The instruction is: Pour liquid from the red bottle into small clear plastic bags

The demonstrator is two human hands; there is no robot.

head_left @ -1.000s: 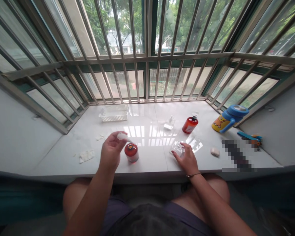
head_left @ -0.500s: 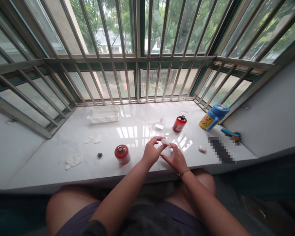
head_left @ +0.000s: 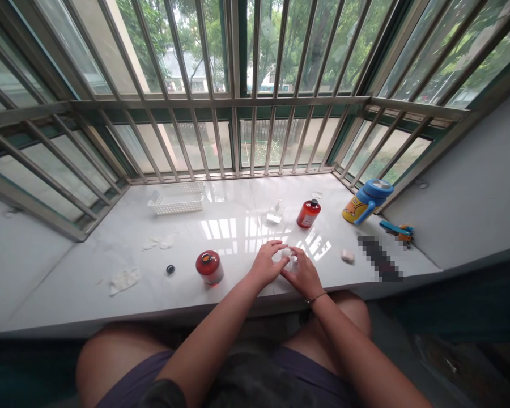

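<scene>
A small clear bottle (head_left: 292, 263) is between my two hands at the front of the sill, partly covered by fingers. My right hand (head_left: 305, 274) is closed round its side. At the top of the bottle, my left hand (head_left: 266, 265) pinches a translucent whitish cap (head_left: 286, 252); whether the cap is seated is hard to make out. Left of my hands stands an uncapped red-brown bottle (head_left: 209, 268), and a black cap (head_left: 170, 270) lies beside it. Farther back are another clear bottle (head_left: 275, 212) and a red-brown bottle with a black cap (head_left: 308, 214).
A white plastic basket (head_left: 176, 207) sits at the back left. Crumpled white tissue (head_left: 124, 281) lies at the left. To the right are a blue and yellow flask (head_left: 365, 203), a small pale block (head_left: 347, 256), a blue strap with keys (head_left: 397, 229) and a blurred dark object (head_left: 380, 259).
My left hand has lowered the whitish cap closer to the clear bottle, and the two hands are nearer together. The other objects stay in place; the view shifts slightly.
</scene>
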